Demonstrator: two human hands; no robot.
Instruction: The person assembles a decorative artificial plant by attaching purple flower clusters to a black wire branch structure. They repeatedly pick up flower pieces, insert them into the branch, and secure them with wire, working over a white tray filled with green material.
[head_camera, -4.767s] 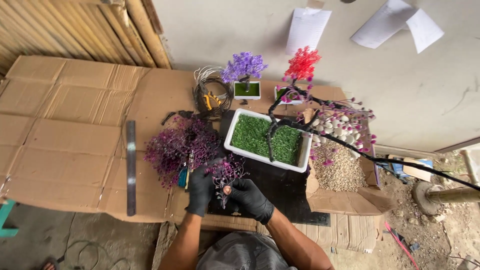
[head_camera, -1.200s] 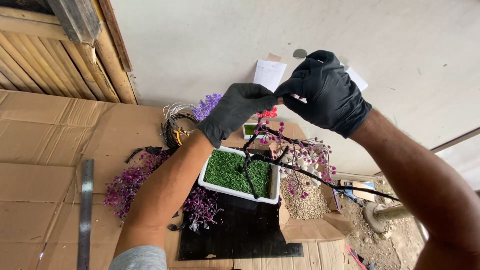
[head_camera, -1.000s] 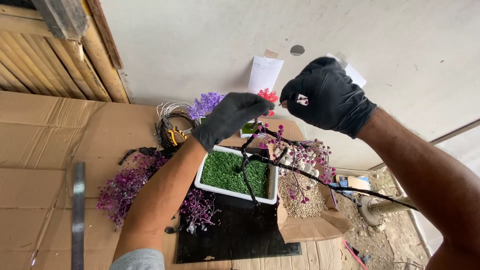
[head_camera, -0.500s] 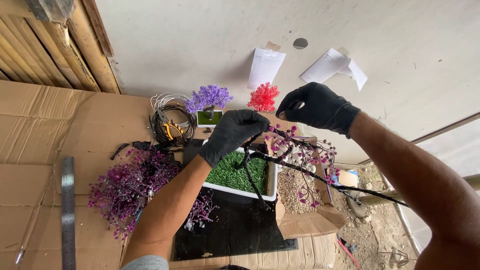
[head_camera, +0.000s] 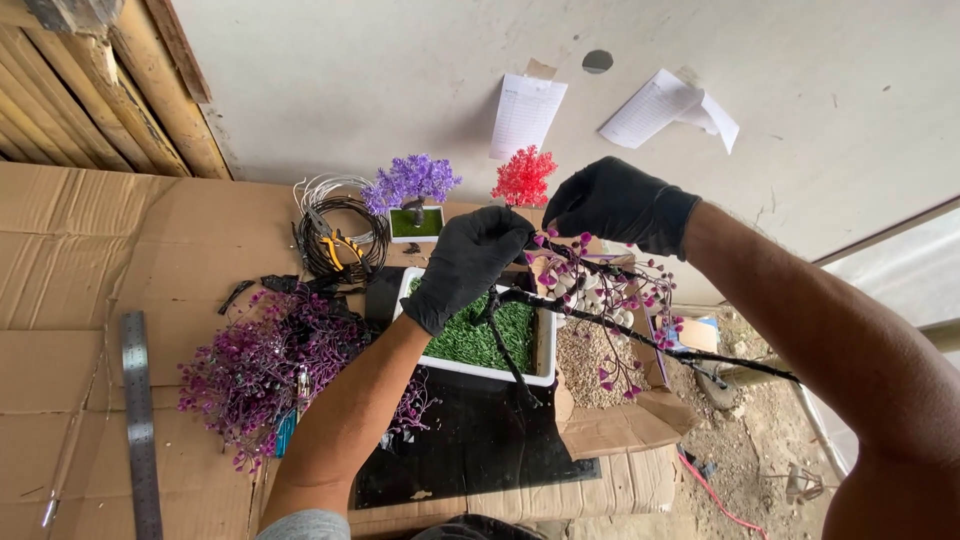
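- The left hand (head_camera: 468, 262), in a black glove, has its grip closed round the dark branch (head_camera: 600, 322) of an artificial tree, just above the white pot (head_camera: 545, 345) with its green turf.
- The right hand (head_camera: 618, 203), also gloved, is curled at the upper twigs; its fingertips seem pinched on a twig by the pink and white buds (head_camera: 600, 290), though the glove hides exactly what they hold.
- The branch is held in the air over the pot and an open box of gravel (head_camera: 585, 355), its long bare end reaching out to the right past the cardboard.
- Risk: bending a twig too sharply could snap it or shake buds loose, and those would be lost in the gravel.
- Risk: pulling upward may tip the pot and spill the turf onto the black mat (head_camera: 470, 440).
- Risk: the long free end could swing and catch the gravel box.
- The purple sprigs (head_camera: 270, 360), wire coil (head_camera: 340, 235) and ruler (head_camera: 138, 420) lie well to the left.
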